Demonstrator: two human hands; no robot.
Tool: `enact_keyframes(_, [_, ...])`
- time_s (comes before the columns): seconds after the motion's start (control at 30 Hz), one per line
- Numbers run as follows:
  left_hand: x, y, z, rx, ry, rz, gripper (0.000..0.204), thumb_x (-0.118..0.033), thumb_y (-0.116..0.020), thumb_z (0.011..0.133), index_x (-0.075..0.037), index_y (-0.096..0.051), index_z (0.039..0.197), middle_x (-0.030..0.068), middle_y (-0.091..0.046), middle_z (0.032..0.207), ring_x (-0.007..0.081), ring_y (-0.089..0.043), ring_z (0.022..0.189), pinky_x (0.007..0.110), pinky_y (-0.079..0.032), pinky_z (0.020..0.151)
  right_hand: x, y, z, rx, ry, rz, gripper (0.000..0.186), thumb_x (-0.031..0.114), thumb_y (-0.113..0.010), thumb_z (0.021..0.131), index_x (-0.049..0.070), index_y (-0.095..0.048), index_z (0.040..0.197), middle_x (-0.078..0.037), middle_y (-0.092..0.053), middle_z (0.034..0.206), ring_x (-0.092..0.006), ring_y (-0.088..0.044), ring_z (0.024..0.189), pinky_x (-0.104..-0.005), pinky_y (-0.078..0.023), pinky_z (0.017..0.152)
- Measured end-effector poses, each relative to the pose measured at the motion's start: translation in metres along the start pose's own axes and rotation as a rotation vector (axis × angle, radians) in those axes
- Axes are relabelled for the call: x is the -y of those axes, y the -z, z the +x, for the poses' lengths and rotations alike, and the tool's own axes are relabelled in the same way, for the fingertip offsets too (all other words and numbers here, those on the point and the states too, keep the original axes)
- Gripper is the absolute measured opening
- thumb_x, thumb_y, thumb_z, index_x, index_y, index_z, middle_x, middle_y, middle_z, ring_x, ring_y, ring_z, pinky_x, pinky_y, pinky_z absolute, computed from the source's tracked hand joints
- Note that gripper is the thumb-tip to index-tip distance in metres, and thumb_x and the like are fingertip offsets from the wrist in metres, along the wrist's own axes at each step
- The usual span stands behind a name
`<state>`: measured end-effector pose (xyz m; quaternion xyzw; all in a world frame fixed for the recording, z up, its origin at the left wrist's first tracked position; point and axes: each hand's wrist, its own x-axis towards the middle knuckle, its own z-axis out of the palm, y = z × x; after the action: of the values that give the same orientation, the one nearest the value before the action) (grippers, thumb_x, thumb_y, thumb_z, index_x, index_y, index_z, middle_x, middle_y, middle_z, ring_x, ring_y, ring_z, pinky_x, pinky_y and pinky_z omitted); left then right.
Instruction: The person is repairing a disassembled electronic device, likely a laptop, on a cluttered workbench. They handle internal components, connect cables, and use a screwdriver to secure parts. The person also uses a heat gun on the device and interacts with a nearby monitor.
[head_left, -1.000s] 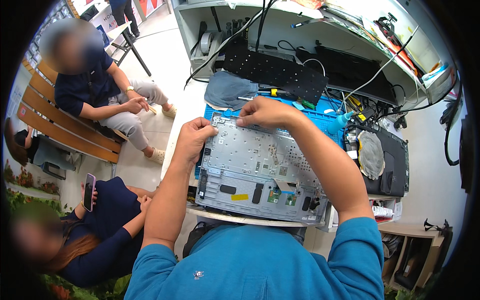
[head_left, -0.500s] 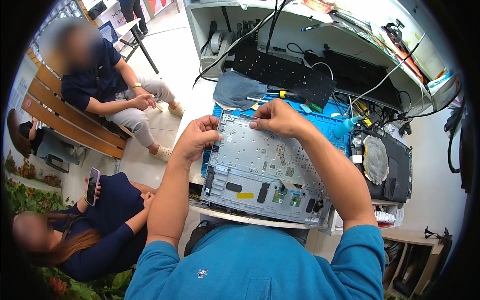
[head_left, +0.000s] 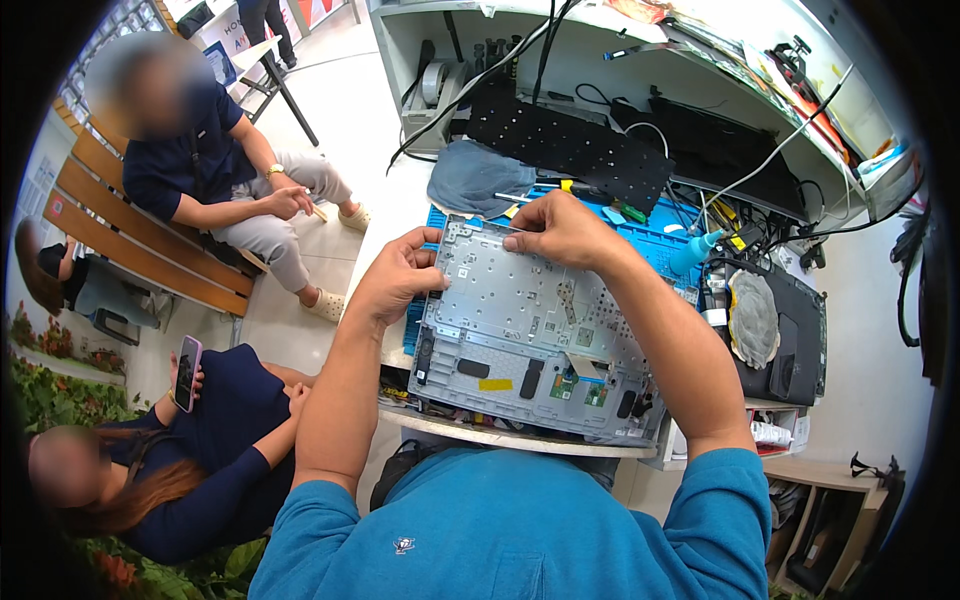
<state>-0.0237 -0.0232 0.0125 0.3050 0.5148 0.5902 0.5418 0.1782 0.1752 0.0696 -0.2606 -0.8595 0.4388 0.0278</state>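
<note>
Grey panel, hands at edges — part behind forearm

We are seeing dark and red capitals on a white panel, partly hidden; we are finding the small label on the grey laptop casing and the teal shirt's emblem too tiny to read.

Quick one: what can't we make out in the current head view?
All in the head view:
- Laptop panel underside: hidden, faces away from the camera.
- Right hand: some fingertips hidden by the hand itself or the panel.
- Blue mat: partly covered by the panel and right forearm.
- Standing person: upper body cut off by the top edge.
</note>
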Motion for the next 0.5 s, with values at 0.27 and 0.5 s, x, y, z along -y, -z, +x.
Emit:
enact_keyframes(0.27, [-0.0003,-0.0032,0.0001,-0.005,-0.003,-0.072,0.057,0.009,-0.073,0.076,0.003,-0.059,0.131,0.0117,-0.076,0.100,0.0150,-0.072,0.085,0.027,-0.056,0.082,0.0002,0.0002,-0.0001,-0.005,0.016,0.001,0.029,0.023,-0.082,0.087,0.000,-0.081,0.103,-0.013,-0.078,0.086,-0.0193,-0.072,0.078,-0.0353,-0.055,0.075])
enact_keyframes(0.5, [0.0000,-0.0056,0.0010,-0.016,-0.018,-0.072,0.056,0.011,-0.072,0.076,0.003,-0.060,0.130,0.0112,-0.076,0.099,0.0144,-0.072,0.085,0.026,-0.057,0.082,0.0000,0.0012,0.0030,0.009,-0.004,-0.047,0.035,0.030,-0.078,0.083,-0.001,-0.079,0.100,-0.017,-0.077,0.090,-0.0248,-0.073,0.081,-0.0374,-0.056,0.076])
